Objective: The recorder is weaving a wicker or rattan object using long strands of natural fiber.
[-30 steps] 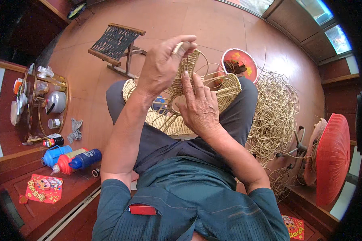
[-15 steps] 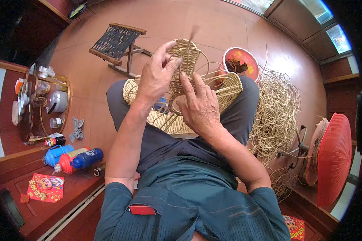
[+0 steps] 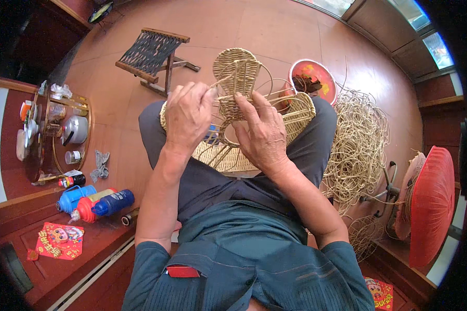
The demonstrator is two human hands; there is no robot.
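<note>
Straw-coloured weaving lay over the dark trousers, with its round top flap pointing away. Half a second earlier, the left hand was up beside that flap. Now it had come down to the left of the weaving's middle, with its fingers curled tight on a thin cord that ran back to the flap. The right hand had hardly moved. Its fingers stretched over the weaving, but I could not tell how firmly they held it. Right of the weaving sat a red bowl and a big tangled heap. Left of it, farther off, stood a stool.
</note>
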